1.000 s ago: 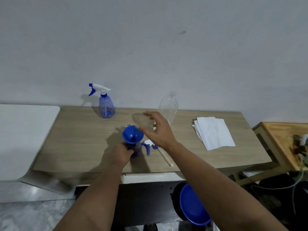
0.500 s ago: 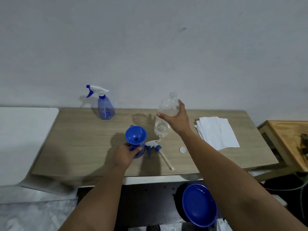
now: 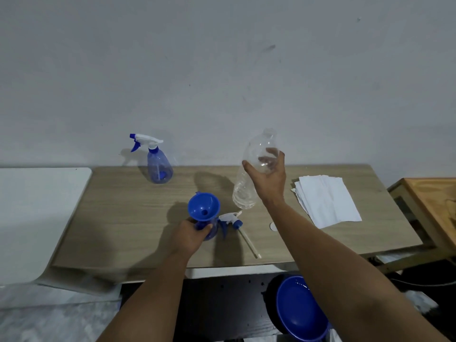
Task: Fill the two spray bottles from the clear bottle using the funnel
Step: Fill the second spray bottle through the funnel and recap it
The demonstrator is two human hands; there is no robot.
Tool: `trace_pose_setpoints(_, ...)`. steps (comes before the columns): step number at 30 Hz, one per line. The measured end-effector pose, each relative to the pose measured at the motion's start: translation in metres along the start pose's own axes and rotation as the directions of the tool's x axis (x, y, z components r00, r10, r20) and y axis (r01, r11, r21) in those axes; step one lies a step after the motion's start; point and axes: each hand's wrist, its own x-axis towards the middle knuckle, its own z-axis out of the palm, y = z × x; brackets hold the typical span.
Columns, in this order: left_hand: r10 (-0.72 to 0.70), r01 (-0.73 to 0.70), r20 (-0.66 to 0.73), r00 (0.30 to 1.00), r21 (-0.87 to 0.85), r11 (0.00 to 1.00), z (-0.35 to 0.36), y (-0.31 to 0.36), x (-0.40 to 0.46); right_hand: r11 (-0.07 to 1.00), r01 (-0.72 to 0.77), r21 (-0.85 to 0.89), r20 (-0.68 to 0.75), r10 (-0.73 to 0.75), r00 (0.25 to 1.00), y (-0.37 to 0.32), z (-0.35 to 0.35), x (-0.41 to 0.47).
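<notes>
A long wood-grain table point(image 3: 118, 218) is standing against a plain grey wall, carrying a loose stack of white paper sheets point(image 3: 325, 198) at its right end, while a round blue plastic basin point(image 3: 299, 308) is sitting on the floor beneath the near edge. The person's right hand point(image 3: 269, 177) is wrapping firmly around the upper body of a clear plastic bottle point(image 3: 249, 178), holding it clear of the table and tilted, its open neck pointing up and away, with liquid pooling at the low end. At the back left, a translucent blue spray bottle with a white trigger head point(image 3: 158, 164) is standing upright and capped, well apart from the work. Nearer the front, the left hand point(image 3: 191, 233) is closing around a second small blue spray bottle point(image 3: 212, 230), whose mouth is carrying a blue plastic funnel point(image 3: 203, 206). Just beside it, an unscrewed white-and-blue trigger head with its pale dip tube point(image 3: 232, 218) is lying on the table, and a small white cap point(image 3: 272, 226) is resting near the right forearm. From here, the pour is looking vulnerable: tipping the bottle too fast could flood the narrow spout and overflow the funnel, and a slack steadying hand could let the top-heavy funnel topple the light bottle.
</notes>
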Motion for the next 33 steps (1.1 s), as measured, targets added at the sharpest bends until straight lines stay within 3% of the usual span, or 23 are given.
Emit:
trace_pose_setpoints(3, 0.008, -0.008, 0.029, 1.0, 0.007, 1.0, -0.002, -0.001, 0.0, 0.998, 0.061, 0.026, 0.105, -0.064, 0.992, -0.02, -0.006, 0.005)
trace_pose_setpoints(6, 0.016, -0.017, 0.028, 0.999, 0.022, 1.0, -0.002, -0.002, -0.003, 0.988, 0.145, -0.059, 0.329, -0.118, 0.937, -0.033, -0.013, 0.005)
trace_pose_setpoints(9, 0.044, -0.044, 0.016, 0.999, 0.028, 0.999, -0.001, -0.001, -0.005, 0.956, 0.208, -0.207, 0.521, -0.072, 0.85, -0.037, -0.013, 0.0)
trace_pose_setpoints(13, 0.073, -0.072, -0.005, 0.997, 0.046, 0.996, -0.002, -0.002, -0.005, 0.874, 0.28, -0.398, 0.651, 0.054, 0.757, -0.035, -0.008, -0.009)
trace_pose_setpoints(23, 0.039, -0.035, -0.078, 0.996, 0.054, 0.998, -0.002, -0.006, -0.003, 0.646, 0.402, -0.649, 0.689, 0.276, 0.67, -0.035, -0.009, -0.019)
trace_pose_setpoints(33, 0.011, -0.01, -0.054, 0.998, 0.029, 1.0, -0.011, -0.006, -0.001, 0.539, 0.483, -0.69, 0.689, 0.286, 0.666, -0.038, -0.004, -0.025)
